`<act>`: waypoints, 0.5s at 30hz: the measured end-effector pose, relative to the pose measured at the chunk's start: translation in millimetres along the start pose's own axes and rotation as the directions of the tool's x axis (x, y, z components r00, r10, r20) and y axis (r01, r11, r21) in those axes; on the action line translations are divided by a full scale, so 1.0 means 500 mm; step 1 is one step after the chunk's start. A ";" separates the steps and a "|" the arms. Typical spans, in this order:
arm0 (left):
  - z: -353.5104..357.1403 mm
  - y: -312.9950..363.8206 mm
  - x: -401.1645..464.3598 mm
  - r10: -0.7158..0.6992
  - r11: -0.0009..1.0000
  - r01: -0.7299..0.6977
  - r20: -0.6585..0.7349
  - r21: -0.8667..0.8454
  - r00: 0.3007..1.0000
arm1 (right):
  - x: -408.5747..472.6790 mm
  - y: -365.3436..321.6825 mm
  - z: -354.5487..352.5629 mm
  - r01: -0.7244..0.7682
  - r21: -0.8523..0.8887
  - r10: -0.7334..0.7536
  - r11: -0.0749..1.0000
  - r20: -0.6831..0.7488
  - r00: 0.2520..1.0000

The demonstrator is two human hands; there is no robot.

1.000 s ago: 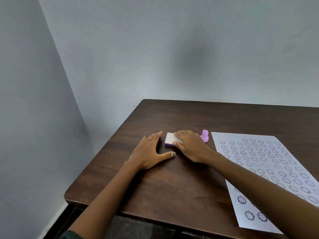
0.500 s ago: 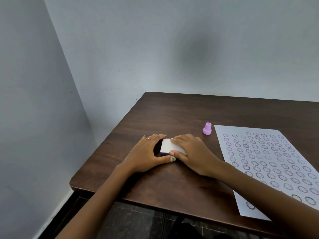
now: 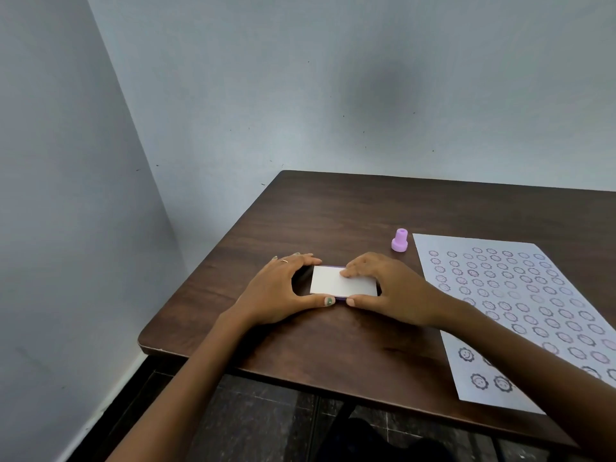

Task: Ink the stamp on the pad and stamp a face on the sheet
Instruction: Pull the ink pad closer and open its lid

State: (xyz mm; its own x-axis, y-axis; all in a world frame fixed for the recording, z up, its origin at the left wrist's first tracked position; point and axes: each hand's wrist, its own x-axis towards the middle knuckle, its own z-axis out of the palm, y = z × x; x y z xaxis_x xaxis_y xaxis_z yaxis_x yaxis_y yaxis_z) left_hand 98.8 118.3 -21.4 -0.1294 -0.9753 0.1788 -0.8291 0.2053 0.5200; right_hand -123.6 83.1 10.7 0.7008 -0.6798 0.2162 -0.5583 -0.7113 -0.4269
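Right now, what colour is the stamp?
Light purple stamp, standing on the table beside the sheet; head view.

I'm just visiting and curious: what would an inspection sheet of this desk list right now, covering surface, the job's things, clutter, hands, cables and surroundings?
Surface: dark wooden table, set into a room corner.
Job's things: ink pad, a flat case with white lid and purple base, lid shut, lying flat; purple stamp standing upright, untouched, just left of the sheet; the sheet is covered in rows of stamped rings, with darker faces near its front edge.
Clutter: nothing seen.
Hands: left hand grips the ink pad's left end; right hand grips its right end, fingers over the lid.
Cables: nothing seen.
Surroundings: plain pale walls; dark tiled floor below the table.
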 end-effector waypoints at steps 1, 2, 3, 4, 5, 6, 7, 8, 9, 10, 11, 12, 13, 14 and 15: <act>0.000 0.000 0.000 0.001 1.000 -0.001 -0.001 0.000 1.000 | -0.001 0.001 -0.002 -0.002 0.002 0.002 1.000 0.000 1.000; 0.000 -0.001 0.000 0.002 1.000 -0.002 -0.003 0.000 1.000 | -0.001 0.002 -0.004 -0.004 0.002 0.004 1.000 0.005 1.000; -0.001 0.000 0.000 0.004 1.000 -0.004 -0.005 0.000 1.000 | 0.000 0.003 -0.006 -0.006 -0.001 0.006 1.000 0.013 1.000; -0.001 0.000 0.000 0.005 1.000 -0.005 -0.007 0.000 1.000 | 0.002 0.003 -0.008 -0.011 -0.001 0.011 1.000 0.024 1.000; -0.002 0.000 0.000 0.005 1.000 -0.005 -0.011 -0.001 1.000 | 0.004 0.002 -0.011 -0.018 0.003 0.018 1.000 0.037 0.999; -0.002 0.001 0.000 0.005 1.000 -0.005 -0.014 -0.002 1.000 | 0.007 0.002 -0.015 -0.028 0.016 0.027 0.999 0.047 0.999; -0.003 0.002 -0.001 0.004 1.000 -0.004 -0.016 -0.002 1.000 | 0.010 0.001 -0.021 -0.037 0.042 0.035 0.998 0.049 0.998; -0.003 0.003 -0.002 0.002 1.000 -0.002 -0.018 0.001 1.000 | 0.014 0.001 -0.026 -0.045 0.080 0.042 0.996 0.044 0.998; -0.003 0.004 -0.003 -0.004 1.000 0.004 -0.021 0.004 1.000 | 0.018 0.000 -0.031 -0.052 0.121 0.048 0.991 0.037 0.998; -0.003 0.006 -0.004 -0.012 1.000 0.012 -0.026 0.006 1.000 | 0.022 0.000 -0.036 -0.057 0.153 0.053 0.987 0.030 0.998; -0.004 0.007 -0.004 -0.019 1.000 0.019 -0.032 0.006 0.999 | 0.027 0.000 -0.039 -0.062 0.166 0.059 0.984 0.021 0.998; -0.004 0.008 -0.005 -0.024 1.000 0.025 -0.038 0.005 0.999 | 0.033 0.002 -0.041 -0.070 0.164 0.069 0.984 0.008 0.998; -0.005 0.009 -0.006 -0.026 1.000 0.026 -0.042 0.005 0.999 | 0.039 0.004 -0.043 -0.079 0.157 0.081 0.984 -0.010 0.997; -0.005 0.010 -0.006 -0.023 1.000 0.023 -0.042 0.002 0.999 | 0.045 0.006 -0.044 -0.084 0.156 0.090 0.984 -0.032 0.995; -0.006 0.011 -0.007 -0.018 1.000 0.018 -0.041 -0.004 0.999 | 0.051 0.007 -0.045 -0.083 0.162 0.093 0.983 -0.054 0.994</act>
State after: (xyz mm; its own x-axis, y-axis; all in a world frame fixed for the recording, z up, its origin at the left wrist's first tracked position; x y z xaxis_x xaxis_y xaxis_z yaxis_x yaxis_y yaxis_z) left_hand 96.4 122.9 -16.7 -0.0919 -0.9749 0.2029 -0.8294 0.1877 0.5261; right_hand -117.7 59.0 34.2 0.6210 -0.7515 0.2228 -0.5349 -0.6141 -0.5803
